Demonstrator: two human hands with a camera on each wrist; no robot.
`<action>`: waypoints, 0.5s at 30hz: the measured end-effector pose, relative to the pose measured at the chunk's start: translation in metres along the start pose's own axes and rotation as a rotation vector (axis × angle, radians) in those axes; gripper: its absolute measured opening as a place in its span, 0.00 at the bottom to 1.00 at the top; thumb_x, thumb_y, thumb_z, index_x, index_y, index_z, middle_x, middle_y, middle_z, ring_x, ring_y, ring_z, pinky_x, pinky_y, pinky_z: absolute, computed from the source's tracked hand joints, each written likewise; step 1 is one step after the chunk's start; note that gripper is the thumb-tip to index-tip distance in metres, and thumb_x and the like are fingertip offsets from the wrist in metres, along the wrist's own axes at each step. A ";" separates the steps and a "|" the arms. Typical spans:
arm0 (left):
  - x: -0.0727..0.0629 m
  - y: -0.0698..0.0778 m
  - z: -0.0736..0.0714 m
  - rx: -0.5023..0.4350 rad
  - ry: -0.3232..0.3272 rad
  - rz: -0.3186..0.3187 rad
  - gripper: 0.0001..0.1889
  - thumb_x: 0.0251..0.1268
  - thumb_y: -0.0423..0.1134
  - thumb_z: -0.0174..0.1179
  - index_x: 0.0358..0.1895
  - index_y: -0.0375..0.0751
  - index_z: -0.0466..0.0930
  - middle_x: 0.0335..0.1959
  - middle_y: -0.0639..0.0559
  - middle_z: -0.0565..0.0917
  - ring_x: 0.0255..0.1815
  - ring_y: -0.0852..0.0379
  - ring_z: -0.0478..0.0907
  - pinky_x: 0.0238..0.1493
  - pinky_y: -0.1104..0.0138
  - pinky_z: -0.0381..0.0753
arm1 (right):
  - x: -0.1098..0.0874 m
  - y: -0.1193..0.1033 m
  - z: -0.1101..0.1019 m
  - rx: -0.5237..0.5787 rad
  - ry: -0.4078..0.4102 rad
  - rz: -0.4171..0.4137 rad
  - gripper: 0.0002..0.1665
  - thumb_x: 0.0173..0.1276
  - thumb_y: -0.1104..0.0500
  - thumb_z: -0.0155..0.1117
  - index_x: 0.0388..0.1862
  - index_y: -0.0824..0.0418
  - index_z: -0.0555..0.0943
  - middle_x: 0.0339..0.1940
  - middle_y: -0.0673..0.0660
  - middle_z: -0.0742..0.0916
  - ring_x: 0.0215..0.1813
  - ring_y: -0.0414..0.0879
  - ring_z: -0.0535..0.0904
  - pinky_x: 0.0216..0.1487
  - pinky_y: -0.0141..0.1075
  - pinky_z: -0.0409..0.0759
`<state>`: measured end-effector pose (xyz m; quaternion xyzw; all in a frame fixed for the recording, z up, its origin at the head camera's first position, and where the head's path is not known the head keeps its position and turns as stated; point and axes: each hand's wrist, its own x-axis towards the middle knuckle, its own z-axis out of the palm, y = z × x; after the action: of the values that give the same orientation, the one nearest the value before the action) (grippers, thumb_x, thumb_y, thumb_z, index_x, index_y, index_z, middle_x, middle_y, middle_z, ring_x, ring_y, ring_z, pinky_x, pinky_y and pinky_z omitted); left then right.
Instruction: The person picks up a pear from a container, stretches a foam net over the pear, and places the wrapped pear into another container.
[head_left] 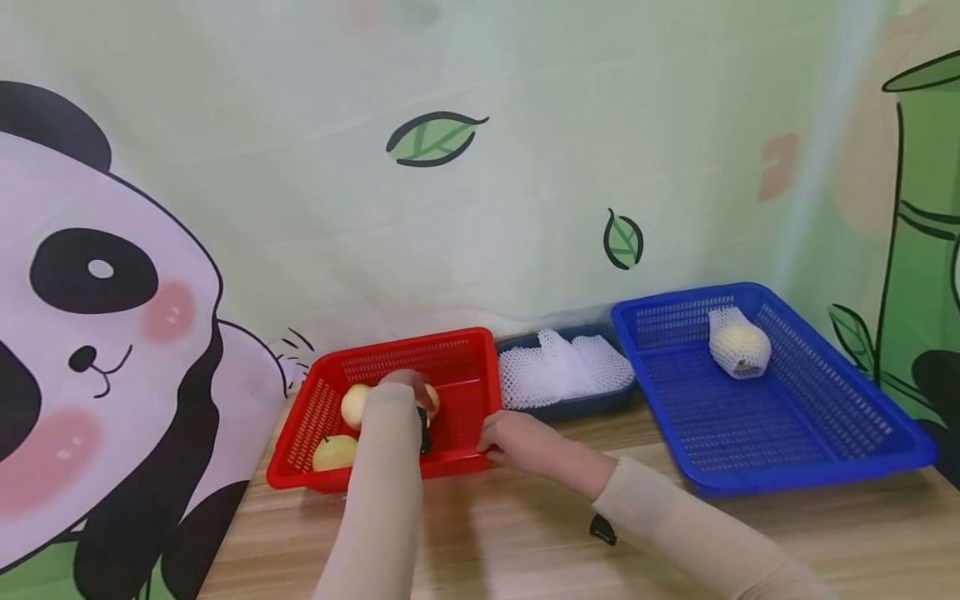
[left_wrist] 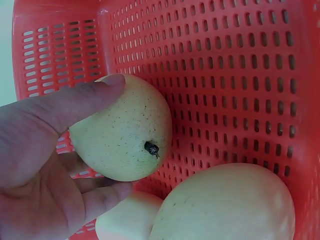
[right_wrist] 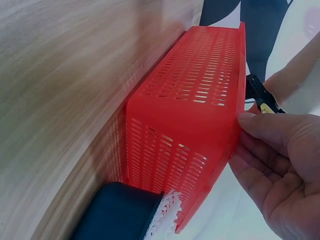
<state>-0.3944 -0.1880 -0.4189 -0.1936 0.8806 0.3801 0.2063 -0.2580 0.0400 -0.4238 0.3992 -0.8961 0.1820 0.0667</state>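
Observation:
Inside the red basket (head_left: pixel 465 417), my left hand (head_left: pixel 408 382) grips a pale yellow pear (left_wrist: pixel 122 130), thumb on one side and fingers on the other. Its dark stem faces the left wrist camera. Two more pears show beside it in that view, a large one (left_wrist: pixel 230 205) and a partly covered one (left_wrist: pixel 127 217). In the head view a pear with a stem (head_left: pixel 335 452) lies at the basket's near left corner. My right hand (head_left: pixel 525 442) pinches the rim at the near right corner, its thumb (right_wrist: pixel 255 120) on the edge.
A dark blue tray (head_left: pixel 577 407) of white foam net sleeves (head_left: pixel 558 367) stands right of the red basket. Farther right, a blue basket (head_left: pixel 757 425) holds one pear in a foam net (head_left: pixel 738 343). A panda-printed cloth (head_left: pixel 525 167) hangs behind the wooden table (head_left: pixel 525 550).

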 end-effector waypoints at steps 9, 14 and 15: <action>-0.005 -0.006 -0.004 0.000 -0.002 -0.002 0.37 0.52 0.38 0.77 0.69 0.60 0.77 0.64 0.47 0.80 0.60 0.41 0.74 0.48 0.44 0.88 | 0.000 -0.002 0.002 -0.003 0.021 0.002 0.09 0.64 0.61 0.75 0.42 0.62 0.91 0.39 0.56 0.92 0.43 0.46 0.86 0.52 0.34 0.87; -0.040 0.000 -0.006 0.012 -0.018 0.039 0.36 0.57 0.41 0.74 0.72 0.57 0.74 0.66 0.44 0.77 0.62 0.39 0.73 0.56 0.43 0.85 | -0.001 -0.001 0.003 0.004 0.029 -0.005 0.09 0.63 0.61 0.75 0.42 0.62 0.91 0.39 0.56 0.92 0.43 0.46 0.86 0.51 0.34 0.87; -0.053 0.004 -0.007 -0.027 -0.024 0.029 0.37 0.57 0.41 0.75 0.72 0.58 0.73 0.67 0.44 0.76 0.63 0.39 0.72 0.58 0.42 0.84 | -0.002 0.000 0.003 0.006 0.029 -0.007 0.09 0.63 0.61 0.75 0.42 0.62 0.91 0.39 0.56 0.92 0.43 0.47 0.86 0.51 0.34 0.87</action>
<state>-0.3538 -0.1813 -0.3852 -0.1790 0.8756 0.3974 0.2085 -0.2566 0.0396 -0.4273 0.4000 -0.8931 0.1900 0.0792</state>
